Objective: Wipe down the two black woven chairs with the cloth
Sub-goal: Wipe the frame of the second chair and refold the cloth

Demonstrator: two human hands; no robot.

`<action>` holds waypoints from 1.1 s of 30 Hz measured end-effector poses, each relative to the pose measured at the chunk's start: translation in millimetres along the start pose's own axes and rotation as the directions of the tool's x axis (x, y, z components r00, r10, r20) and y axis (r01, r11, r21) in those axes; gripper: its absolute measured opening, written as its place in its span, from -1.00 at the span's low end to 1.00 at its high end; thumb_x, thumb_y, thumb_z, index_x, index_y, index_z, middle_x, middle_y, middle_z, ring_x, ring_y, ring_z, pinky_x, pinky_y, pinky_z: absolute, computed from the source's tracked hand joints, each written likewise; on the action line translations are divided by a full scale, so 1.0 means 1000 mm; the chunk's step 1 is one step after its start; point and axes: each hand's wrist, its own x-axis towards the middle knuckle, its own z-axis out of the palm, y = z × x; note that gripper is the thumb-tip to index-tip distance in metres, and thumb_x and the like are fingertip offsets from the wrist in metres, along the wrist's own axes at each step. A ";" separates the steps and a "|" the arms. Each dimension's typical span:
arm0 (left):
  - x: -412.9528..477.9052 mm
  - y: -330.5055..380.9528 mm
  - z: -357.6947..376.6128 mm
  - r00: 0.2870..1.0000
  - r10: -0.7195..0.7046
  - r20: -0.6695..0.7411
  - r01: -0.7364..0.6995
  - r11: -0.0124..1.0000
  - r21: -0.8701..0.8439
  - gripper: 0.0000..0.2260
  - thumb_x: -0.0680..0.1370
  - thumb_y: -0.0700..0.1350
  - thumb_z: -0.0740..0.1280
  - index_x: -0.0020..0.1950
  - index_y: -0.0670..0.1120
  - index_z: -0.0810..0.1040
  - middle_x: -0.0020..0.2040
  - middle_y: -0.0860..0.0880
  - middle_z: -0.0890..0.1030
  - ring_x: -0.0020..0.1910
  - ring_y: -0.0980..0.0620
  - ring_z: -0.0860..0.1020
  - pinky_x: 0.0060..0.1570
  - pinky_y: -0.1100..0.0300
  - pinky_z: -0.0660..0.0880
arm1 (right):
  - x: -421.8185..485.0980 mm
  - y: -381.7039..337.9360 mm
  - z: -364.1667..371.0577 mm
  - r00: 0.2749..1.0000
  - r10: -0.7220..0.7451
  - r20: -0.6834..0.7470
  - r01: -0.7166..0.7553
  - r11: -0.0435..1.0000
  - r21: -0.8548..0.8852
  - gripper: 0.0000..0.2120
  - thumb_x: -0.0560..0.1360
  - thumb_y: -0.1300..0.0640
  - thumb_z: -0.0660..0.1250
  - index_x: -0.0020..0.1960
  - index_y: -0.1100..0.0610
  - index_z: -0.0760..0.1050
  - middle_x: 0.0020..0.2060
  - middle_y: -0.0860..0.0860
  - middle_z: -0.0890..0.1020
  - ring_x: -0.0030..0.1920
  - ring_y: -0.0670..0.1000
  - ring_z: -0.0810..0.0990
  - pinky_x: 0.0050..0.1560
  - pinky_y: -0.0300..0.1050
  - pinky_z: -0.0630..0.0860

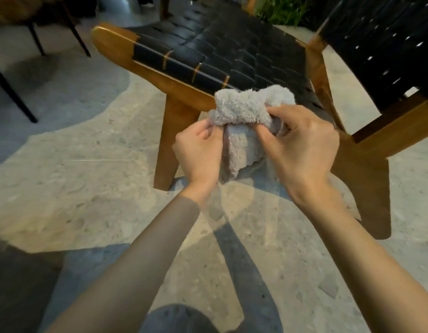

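Note:
A fluffy grey cloth point(244, 111) is bunched up in front of me, held by both hands. My left hand point(198, 152) pinches its lower left edge. My right hand point(301, 150) grips its right side with curled fingers. Right behind the cloth stands a low chair with a black woven seat point(232, 51) on a brown wooden frame point(174, 140). Its black woven backrest point(386, 44) rises at the upper right. The cloth hovers at the seat's front edge; I cannot tell whether it touches the weave. Only one woven chair is in view.
The floor point(88, 188) is pale speckled stone with grey patches. Thin black legs of other furniture point(13, 92) stand at the far left, beneath something furry. Green plants point(285, 8) show behind the chair. The chair's rear wooden leg point(369, 188) splays out at right.

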 end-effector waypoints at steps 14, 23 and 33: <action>0.057 0.002 -0.109 0.948 0.305 -0.093 -0.208 0.812 0.545 -0.83 0.54 0.02 0.35 0.11 0.12 0.64 -0.23 0.01 0.48 -0.25 0.14 0.37 -0.26 0.47 0.25 | -0.042 -0.071 0.105 0.783 0.448 0.430 -0.621 0.585 0.521 -0.51 0.55 0.02 0.31 0.45 0.05 0.32 0.31 -0.10 0.52 0.15 -0.17 0.55 0.17 -0.25 0.51; 0.087 0.000 -0.085 0.977 0.210 0.031 -0.210 0.936 0.282 -0.71 0.52 -0.10 0.39 0.25 -0.03 0.57 -0.05 0.13 0.62 -0.06 0.27 0.58 -0.01 0.37 0.55 | -0.015 -0.087 0.123 0.802 0.526 0.283 -0.548 0.459 0.699 -0.97 0.52 0.04 0.38 -0.06 -0.03 0.59 -0.15 -0.04 0.68 -0.16 -0.13 0.59 -0.04 -0.15 0.56; 0.087 -0.027 -0.077 0.948 0.200 0.249 -0.186 0.979 -0.079 -0.68 0.54 -0.21 0.38 0.27 -0.25 0.52 0.14 -0.06 0.63 0.12 0.15 0.59 0.10 0.28 0.52 | -0.020 -0.075 0.146 0.877 0.459 0.143 -0.418 0.582 0.698 -0.93 0.54 0.13 0.35 0.01 0.07 0.58 -0.20 -0.10 0.66 -0.21 -0.24 0.58 -0.13 -0.34 0.50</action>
